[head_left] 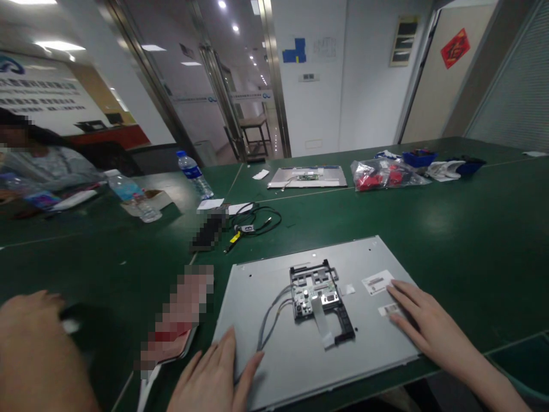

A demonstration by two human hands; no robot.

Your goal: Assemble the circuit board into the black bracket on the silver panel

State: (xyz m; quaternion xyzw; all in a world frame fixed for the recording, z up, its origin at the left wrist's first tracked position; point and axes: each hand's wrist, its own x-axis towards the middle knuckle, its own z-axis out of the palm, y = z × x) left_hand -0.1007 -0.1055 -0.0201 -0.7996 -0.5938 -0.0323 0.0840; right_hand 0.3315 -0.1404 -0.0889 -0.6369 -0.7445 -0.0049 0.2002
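Note:
A flat grey metal panel [274,274], like the back of a display, lies on the green table in front of me. A black plastic bracket [345,326] with a small circuit board [315,300] sits on it, and grey cables [266,320] run from the board towards the near left. My left hand [212,375] rests on the panel's near left corner, fingers extended, thumb by the cables. On the right edge my right hand [422,317] lies with fingers apart, close to two white labels [378,282]. Neither hand grips anything visible.
Another person's hand [34,337] is at the far left, beside a blurred pink phone-like object [184,309]. Beyond the panel lie a coiled black cable [257,229], a second panel [309,178], a plastic bag with red items [381,176] and a water bottle [195,176].

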